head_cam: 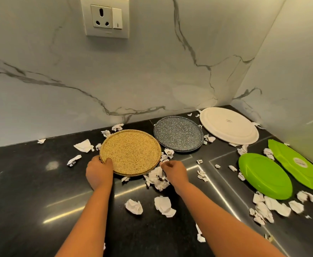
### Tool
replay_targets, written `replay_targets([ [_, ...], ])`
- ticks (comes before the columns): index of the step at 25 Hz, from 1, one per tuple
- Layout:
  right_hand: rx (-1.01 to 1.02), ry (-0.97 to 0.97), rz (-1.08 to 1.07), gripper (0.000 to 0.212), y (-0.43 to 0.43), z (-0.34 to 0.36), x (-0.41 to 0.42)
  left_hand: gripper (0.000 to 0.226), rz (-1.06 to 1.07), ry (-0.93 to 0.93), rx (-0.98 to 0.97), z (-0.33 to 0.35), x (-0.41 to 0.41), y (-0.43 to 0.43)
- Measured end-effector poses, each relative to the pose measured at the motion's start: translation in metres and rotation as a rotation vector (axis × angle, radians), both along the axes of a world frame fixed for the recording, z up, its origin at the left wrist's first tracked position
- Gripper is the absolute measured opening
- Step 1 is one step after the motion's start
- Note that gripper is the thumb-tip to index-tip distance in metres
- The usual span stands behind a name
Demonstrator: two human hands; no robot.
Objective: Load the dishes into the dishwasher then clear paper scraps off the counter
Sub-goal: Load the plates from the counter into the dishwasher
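left hand (pixel 99 171) fingers grip speckled yellow round plate (pixel 130 152) rim; right hand (pixel 174 173) fingers curled, holding nothing.

I see white grey-veined marble walls (pixel 152 62) meeting in a corner, a wall socket (pixel 106 16), and a glossy black bench (pixel 31 182).

Five plates lie out: one yellow (pixel 130 152), one grey (pixel 178 133), one white (pixel 229 125), two green (pixel 265 176) (pixel 298 164).
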State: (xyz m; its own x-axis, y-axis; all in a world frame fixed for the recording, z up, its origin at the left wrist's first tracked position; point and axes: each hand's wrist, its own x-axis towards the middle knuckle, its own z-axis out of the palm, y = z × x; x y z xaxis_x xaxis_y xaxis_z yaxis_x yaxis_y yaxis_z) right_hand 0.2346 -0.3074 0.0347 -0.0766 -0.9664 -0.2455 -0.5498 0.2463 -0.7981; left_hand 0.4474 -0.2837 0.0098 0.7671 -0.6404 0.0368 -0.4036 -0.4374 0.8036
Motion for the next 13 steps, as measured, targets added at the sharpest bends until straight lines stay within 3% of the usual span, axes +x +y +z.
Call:
replay_targets([
  [4, 0.155, -0.086, -0.037, 0.039, -0.025, -0.003, 0.010, 0.016, -0.116, 0.100, -0.032, -0.005, 0.020, -0.014],
  [8, 0.258, -0.080, -0.025, 0.044, -0.044, -0.004, 0.014, 0.014, -0.195, 0.442, -0.164, -0.003, 0.033, -0.014],
  [13, 0.299, -0.203, -0.082, 0.036, -0.043, 0.002, 0.013, 0.014, -0.277, 0.555, -0.302, -0.005, 0.035, -0.007],
])
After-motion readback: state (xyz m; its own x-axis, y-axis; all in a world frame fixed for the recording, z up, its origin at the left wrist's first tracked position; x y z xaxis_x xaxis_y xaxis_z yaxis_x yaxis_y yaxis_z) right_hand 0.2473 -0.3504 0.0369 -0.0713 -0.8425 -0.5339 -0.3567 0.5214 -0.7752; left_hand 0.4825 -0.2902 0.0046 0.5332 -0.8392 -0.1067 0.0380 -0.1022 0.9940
